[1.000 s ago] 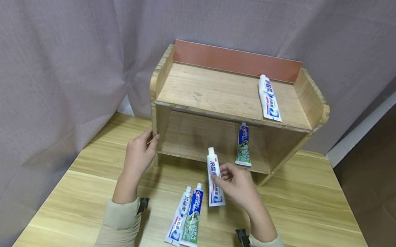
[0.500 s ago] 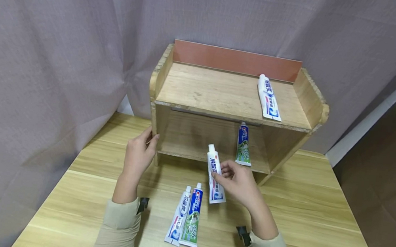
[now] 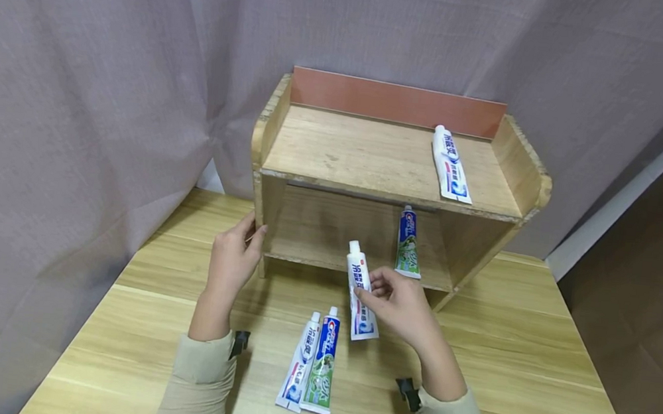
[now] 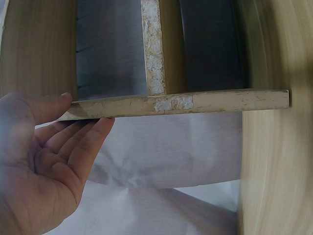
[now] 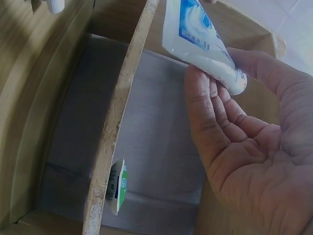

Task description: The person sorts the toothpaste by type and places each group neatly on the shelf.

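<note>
White toothpaste tube [image 3: 358,277], white cap [image 3: 354,246], blue lettering [image 3: 356,273], seemingly a red patch [image 3: 363,262]

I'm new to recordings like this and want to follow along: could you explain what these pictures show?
There is no robot here, just someone in beige sleeves working bare-handed. The widest view comes from a camera on the head, looking forward and down; the other two come from cameras on each wrist. The left hand grips the left side panel of a small wooden shelf unit. The right hand pinches a white toothpaste tube, its cap pointing away from the person. On the table, another white tube lies beside a blue-and-green one. In the unit, a third white tube lies on the top board, and a second blue-and-green tube on the board below.
</note>
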Available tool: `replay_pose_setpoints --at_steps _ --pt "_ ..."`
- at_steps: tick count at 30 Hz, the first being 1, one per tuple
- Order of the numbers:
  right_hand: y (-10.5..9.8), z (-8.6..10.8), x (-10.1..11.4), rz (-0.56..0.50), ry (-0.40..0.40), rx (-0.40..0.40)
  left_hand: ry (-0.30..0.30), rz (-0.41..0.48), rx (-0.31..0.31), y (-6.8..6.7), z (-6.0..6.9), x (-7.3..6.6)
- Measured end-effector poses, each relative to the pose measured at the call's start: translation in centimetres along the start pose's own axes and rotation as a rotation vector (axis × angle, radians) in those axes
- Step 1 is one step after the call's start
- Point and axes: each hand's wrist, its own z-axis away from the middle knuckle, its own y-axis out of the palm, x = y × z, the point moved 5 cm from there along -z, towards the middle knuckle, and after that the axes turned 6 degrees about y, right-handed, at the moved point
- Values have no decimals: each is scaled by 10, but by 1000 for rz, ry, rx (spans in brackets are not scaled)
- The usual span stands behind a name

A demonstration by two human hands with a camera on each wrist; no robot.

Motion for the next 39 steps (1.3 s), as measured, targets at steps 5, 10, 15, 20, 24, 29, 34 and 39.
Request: replay_pose_setpoints --at_steps 5,10,15,20,24,29,34,39 --pt "-1 0 1 6 -1 2 5 -3 0 0 0 0" --pt "-3 -1 0 19 2 0 2 4 1 0 0 0" --pt "-4 -1 0 28 7 0 7 8 1 0 0 0" --pt "-6 -1 1 33 8 -3 10 1 2 0 0 0" --pt "-6 -1 0 33 9 -9 5 2 1 0 0 0" --pt "-6 -1 -2 33 4 -19 -2 -1 0 0 0 1" --pt "-7 0 -1 32 7 -24 3 -1 -2 0 0 0" --pt "-10 0 2 28 -7 -28 3 -1 -5 0 0 0"
